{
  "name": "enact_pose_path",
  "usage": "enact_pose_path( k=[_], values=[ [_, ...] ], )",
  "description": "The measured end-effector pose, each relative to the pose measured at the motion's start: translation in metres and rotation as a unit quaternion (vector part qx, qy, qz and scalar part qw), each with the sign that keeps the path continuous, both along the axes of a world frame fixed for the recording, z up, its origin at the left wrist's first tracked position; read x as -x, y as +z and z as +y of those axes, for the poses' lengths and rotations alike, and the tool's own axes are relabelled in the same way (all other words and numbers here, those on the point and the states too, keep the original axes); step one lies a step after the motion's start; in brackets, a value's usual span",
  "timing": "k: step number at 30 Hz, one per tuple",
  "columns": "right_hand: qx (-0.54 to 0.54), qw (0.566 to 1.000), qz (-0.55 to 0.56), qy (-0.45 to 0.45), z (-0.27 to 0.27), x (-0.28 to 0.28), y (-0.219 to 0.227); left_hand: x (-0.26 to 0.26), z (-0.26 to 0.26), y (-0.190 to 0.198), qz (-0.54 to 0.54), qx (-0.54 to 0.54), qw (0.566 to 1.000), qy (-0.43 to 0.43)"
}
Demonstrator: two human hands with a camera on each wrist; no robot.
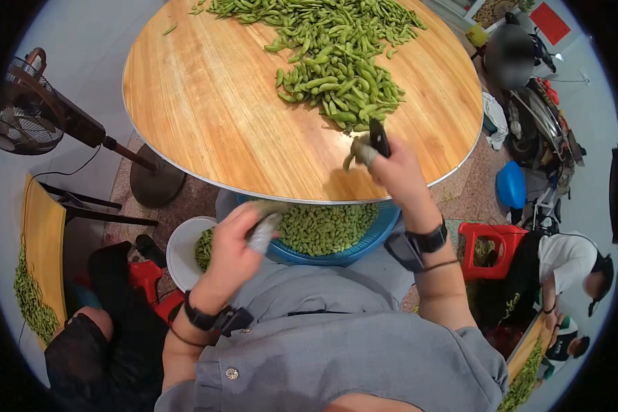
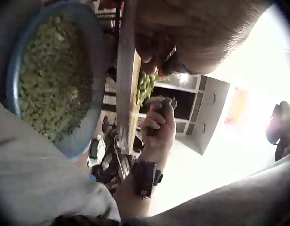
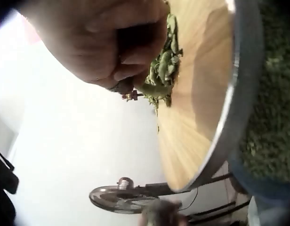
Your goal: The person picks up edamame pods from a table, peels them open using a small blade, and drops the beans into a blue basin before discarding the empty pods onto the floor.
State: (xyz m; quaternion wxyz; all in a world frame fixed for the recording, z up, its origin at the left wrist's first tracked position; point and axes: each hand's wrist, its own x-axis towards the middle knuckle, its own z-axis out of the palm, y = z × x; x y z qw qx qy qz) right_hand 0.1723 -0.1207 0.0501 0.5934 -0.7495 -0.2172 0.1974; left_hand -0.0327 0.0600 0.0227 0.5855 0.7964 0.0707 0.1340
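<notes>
From where I stand, the round wooden table carries a heap of green pods, running from its far edge to past its middle. Over the table's near right part, the person's right hand has its fingers curled in, pinching a single pod at the fingertips; the pod pokes out from them, on the side away from the palm. A black object stands up from the same hand, toward the heap.

The left hand is just off the table's near edge, its fingers bent; it's blurred, and I can't tell whether they pinch anything.

Partly beneath that edge sits a blue basin full of small green beans. Left of it, also below the table's edge, a white bucket holds more green stuff, too small to make out.
</notes>
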Motion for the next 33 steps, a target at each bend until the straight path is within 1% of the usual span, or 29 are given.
enact_pose_path(
  k=[1,2,3,4,5,6,7,9,10,11,12,13,14,15,17,18,19,21,23,24,26,28,29,30,31,32,33],
  values=[
    [0.002,1.000,-0.002,-0.003,-0.009,0.011,-0.002,-0.014,-0.007,0.003,-0.019,-0.008,0.999,-0.024],
    [-0.021,0.995,0.095,0.022,-0.017,0.021,-0.005,-0.028,-0.017,0.006,-0.021,-0.006,0.999,-0.028],
    [-0.044,0.979,0.191,0.048,-0.025,0.028,-0.006,-0.040,-0.027,0.009,0.032,0.137,0.988,-0.069],
    [-0.058,0.976,0.203,0.060,-0.029,0.036,-0.007,-0.048,-0.033,0.010,0.087,0.274,0.952,-0.108],
    [-0.073,0.971,0.215,0.072,-0.033,0.042,-0.007,-0.052,-0.036,0.008,0.088,0.275,0.951,-0.113],
    [-0.098,0.964,0.231,0.093,-0.039,0.044,-0.010,-0.057,-0.039,0.005,0.148,0.323,0.919,-0.168],
    [-0.100,0.964,0.231,0.089,-0.042,0.047,-0.011,-0.060,-0.042,0.003,0.208,0.367,0.879,-0.221],
    [-0.138,0.958,0.236,0.088,-0.046,0.051,-0.014,-0.058,-0.047,0.005,0.223,0.379,0.871,-0.222],
    [-0.138,0.956,0.234,0.109,-0.051,0.050,-0.019,-0.057,-0.047,0.004,0.216,0.426,0.852,-0.214],
    [-0.142,0.955,0.237,0.106,-0.050,0.053,-0.020,-0.055,-0.047,0.002,0.208,0.472,0.832,-0.204],
    [-0.138,0.960,0.222,0.096,-0.047,0.057,-0.019,-0.052,-0.047,0.001,0.214,0.471,0.832,-0.203],
    [-0.134,0.965,0.206,0.089,-0.044,0.060,-0.018,-0.050,-0.045,0.000,0.183,0.441,0.856,-0.196],
    [-0.144,0.967,0.183,0.102,-0.042,0.065,-0.018,-0.048,-0.044,0.000,0.149,0.411,0.880,-0.186],
    [-0.146,0.966,0.185,0.105,-0.043,0.068,-0.016,-0.046,-0.043,0.002,0.150,0.409,0.881,-0.183],
    [-0.032,0.980,0.130,0.147,-0.046,0.072,-0.005,-0.043,-0.043,0.006,0.148,0.348,0.919,-0.108],
    [0.005,0.980,0.100,0.172,-0.046,0.073,0.000,-0.042,-0.043,0.005,0.149,0.348,0.920,-0.104],
    [0.004,0.980,0.102,0.173,-0.046,0.074,-0.002,-0.042,-0.042,0.002,0.137,0.335,0.925,-0.115],
    [0.011,0.982,-0.025,0.187,-0.047,0.075,-0.007,-0.043,-0.042,-0.003,0.126,0.323,0.929,-0.129],
    [0.006,0.983,-0.026,0.182,-0.049,0.075,-0.015,-0.045,-0.044,-0.007,0.103,0.290,0.943,-0.125],
    [-0.011,0.982,-0.014,0.188,-0.050,0.074,-0.020,-0.046,-0.046,-0.006,0.105,0.290,0.943,-0.127],
    [-0.028,0.981,-0.001,0.192,-0.051,0.075,-0.022,-0.047,-0.050,-0.001,0.069,0.263,0.956,-0.108],
    [-0.062,0.975,0.071,0.200,-0.051,0.076,-0.016,-0.047,-0.049,0.000,0.073,0.259,0.957,-0.107],
    [-0.062,0.976,0.071,0.198,-0.052,0.076,-0.012,-0.047,-0.049,0.000,0.075,0.256,0.958,-0.104],
    [-0.059,0.971,0.115,0.202,-0.053,0.076,-0.007,-0.048,-0.049,-0.001,0.075,0.255,0.958,-0.105],
    [-0.056,0.964,0.158,0.206,-0.054,0.075,-0.005,-0.048,-0.049,-0.004,0.055,0.164,0.980,-0.100],
    [-0.057,0.964,0.158,0.205,-0.054,0.075,-0.005,-0.048,-0.049,-0.006,0.035,0.071,0.993,-0.093],
    [-0.050,0.966,0.147,0.208,-0.053,0.074,-0.006,-0.048,-0.050,-0.006,0.036,0.071,0.992,-0.093]
  ],
)
